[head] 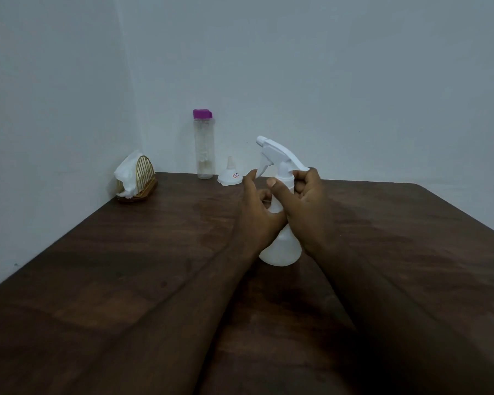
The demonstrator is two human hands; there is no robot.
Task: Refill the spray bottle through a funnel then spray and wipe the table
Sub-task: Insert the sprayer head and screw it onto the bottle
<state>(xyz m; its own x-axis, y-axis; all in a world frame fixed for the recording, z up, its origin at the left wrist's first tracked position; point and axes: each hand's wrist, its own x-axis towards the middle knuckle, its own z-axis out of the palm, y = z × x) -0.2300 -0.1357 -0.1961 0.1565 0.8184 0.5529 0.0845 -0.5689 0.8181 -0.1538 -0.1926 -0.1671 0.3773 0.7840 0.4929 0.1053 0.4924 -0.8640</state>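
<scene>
Hands of a person meet around a white spray bottle (281, 252) that stands upright on a dark wooden table (126, 266), about midway between its left and right edges and closer to the far edge than the near one. The bottle's base rests on the wood. Its white trigger head (280, 152) is in place on top, with the nozzle pointing left.

The left hand (257, 215) wraps the bottle's sloping shoulder from the left. Its fingers curl against the plastic, and one fingertip is raised close to the trigger. The right hand (308, 212) grips the neck just under the trigger head, fingers curled round the collar from the right and thumb lying across the front. Both bare forearms stretch in from the near edge.

Along the far edge, against a pale wall, stands a tall clear water bottle (203, 146) with a purple cap. Just to its right sits a small white funnel (230, 175), wide mouth down and spout up. At the far left corner is a gold wire napkin holder (143, 178) holding white tissues (127, 172).
</scene>
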